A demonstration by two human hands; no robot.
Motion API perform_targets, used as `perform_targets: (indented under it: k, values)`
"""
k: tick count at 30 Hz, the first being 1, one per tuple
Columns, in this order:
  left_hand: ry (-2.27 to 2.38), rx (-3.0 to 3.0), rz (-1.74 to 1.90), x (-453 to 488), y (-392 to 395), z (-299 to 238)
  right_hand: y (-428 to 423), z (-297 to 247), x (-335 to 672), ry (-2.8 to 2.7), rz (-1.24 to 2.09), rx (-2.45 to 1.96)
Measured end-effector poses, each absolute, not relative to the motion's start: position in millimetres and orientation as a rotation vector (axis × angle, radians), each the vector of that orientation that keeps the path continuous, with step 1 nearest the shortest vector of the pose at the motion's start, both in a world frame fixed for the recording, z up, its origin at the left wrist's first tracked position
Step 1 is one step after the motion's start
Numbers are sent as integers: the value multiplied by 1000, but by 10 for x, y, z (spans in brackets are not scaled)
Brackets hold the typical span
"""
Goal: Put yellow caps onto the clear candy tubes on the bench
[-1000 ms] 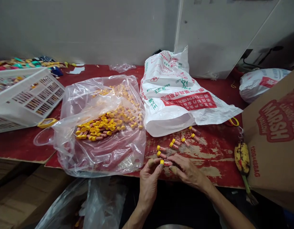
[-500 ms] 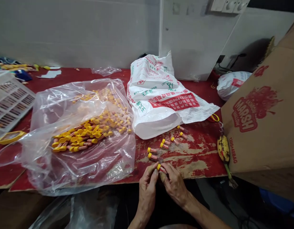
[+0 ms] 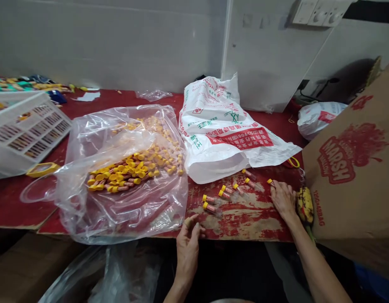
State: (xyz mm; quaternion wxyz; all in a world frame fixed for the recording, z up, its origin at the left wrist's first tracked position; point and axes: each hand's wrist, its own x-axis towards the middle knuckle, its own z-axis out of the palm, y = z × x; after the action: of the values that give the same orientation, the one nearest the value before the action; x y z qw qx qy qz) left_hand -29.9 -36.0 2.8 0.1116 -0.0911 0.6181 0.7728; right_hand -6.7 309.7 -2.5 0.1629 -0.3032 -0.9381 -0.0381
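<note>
Head view: left to right, a white plastic crate (image 3: 30, 130) stands beside a clear plastic bag (image 3: 125, 214) heaped with yellow-capped tubes (image 3: 128, 174). Your left hand (image 3: 188, 248) is open and empty at the edge of the red tabletop (image 3: 24, 202). Loose capped tubes (image 3: 226, 193) lie on the table — your right hand (image 3: 284, 200), fingers loosely spread, sits just beside the rightmost tube (image 3: 270, 182) — then a spotted banana (image 3: 305, 205).

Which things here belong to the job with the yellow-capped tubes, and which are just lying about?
Probably part of the job:
the left hand
the right hand
the loose yellow-capped tubes
the clear plastic bag of tubes

Probably just lying about:
the banana
the cardboard box
the white printed sack
the white plastic crate
</note>
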Motion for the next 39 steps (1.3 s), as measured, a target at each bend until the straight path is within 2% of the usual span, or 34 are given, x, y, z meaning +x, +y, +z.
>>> perform_targets:
  k: [3, 8, 14, 19, 27, 33, 39]
  values:
    - [1787, -278, 2261, -318, -335, 32, 2706, 69, -14, -2587, -118, -723]
    - [1804, -335, 2233, -321, -300, 34, 1541, 214, -21, -2655, 401, 20]
    - [1741, -378, 2258, -287, -364, 18, 811, -13, -321, -2737, 150, -64]
    - [1687, -392, 2277, -307, -398, -31, 882, -54, -384, -2756, 124, -247]
    - [1576, -347, 2348, -305, -442, -25, 1349, 385, 252, -2993, 472, 66]
    - [1640, -301, 2266, -234, -357, 42, 2112, 584, 403, -3321, -217, -503]
    - [1619, -295, 2153, -221, -256, 41, 2233, 390, 325, -3361, -213, -575]
